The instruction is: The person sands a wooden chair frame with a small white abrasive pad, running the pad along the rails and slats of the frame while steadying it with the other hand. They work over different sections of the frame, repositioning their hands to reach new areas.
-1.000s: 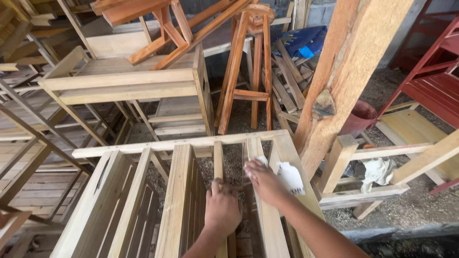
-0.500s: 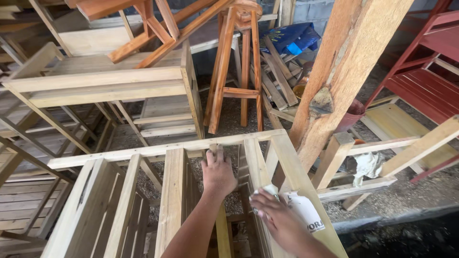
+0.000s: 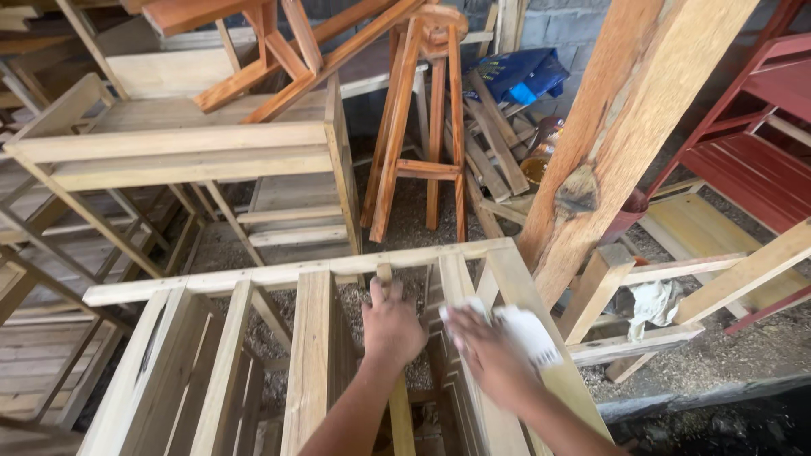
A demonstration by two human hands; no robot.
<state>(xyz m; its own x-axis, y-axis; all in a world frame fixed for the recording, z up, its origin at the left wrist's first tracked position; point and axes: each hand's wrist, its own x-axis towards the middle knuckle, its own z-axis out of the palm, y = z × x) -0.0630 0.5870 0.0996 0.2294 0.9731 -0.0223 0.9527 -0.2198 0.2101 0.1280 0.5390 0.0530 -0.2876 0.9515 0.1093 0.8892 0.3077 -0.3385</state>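
Pressing under right hand (image 3: pixel 490 355): white sandpaper sheet (image 3: pixel 528 331).

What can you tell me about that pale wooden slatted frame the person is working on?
The slatted frame is pale, unfinished-looking wood: one long top rail with several upright slats running down from it, gaps between them. It stands low among other furniture, over a sawdust-strewn floor. The left hand grips a narrow slat; the right hand presses a white sheet against a slat at its right end.

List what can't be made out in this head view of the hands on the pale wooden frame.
- Right hand: motion-blurred, so its grip on the white sheet is unclear.
- Left hand: covers the narrow slat beneath; contact hidden.
- Wooden frame: its lower part is cut off by the bottom edge.
- White sheet: surface too blurred to tell its material.
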